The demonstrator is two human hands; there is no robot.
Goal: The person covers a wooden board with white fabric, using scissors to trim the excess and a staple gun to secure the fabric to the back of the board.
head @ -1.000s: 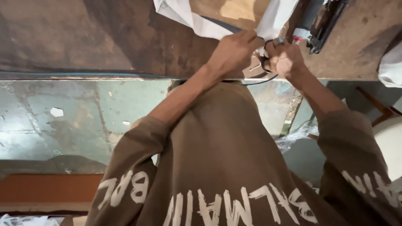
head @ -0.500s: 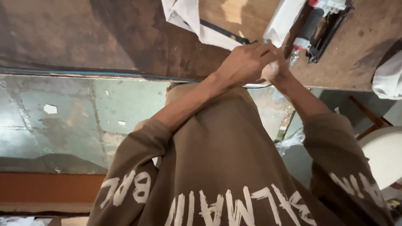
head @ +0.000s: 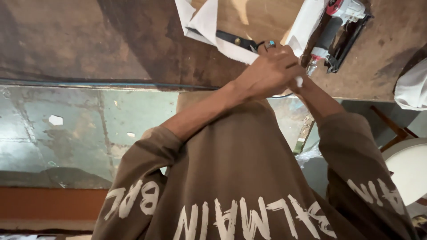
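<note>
I am pressing both hands together at the near edge of the worn wooden workbench point(head: 111, 40), my left hand point(head: 267, 73) lying over my right hand point(head: 299, 79) so that the right is almost wholly covered — only a sliver of knuckle and something small and white are showing beside the left. The left is curled tight, fingers folded in, and it seems to be gripping the near end of the white fabric strip point(head: 222, 42); whether the right is clenched on the same strip or on something else I cannot tell, since the left is hiding it. The strip is running away from my grip up and to the left across the workbench, its long axis slanting toward the far edge, so the fabric is lying ahead of the left hand, the nearer of the two. A dark strap point(head: 235, 40) with a metal stud is lying along the fabric, just beyond my knuckles. Farther along the workbench to the right, a nail gun point(head: 338, 26) with a red-and-white body and black grip is resting close to my hands but apart from them, its top cut off by the frame. My brown sleeves and chest are filling the lower view, hiding whatever is below the workbench edge — a thin dark cord under my wrists is hard to follow.
</note>
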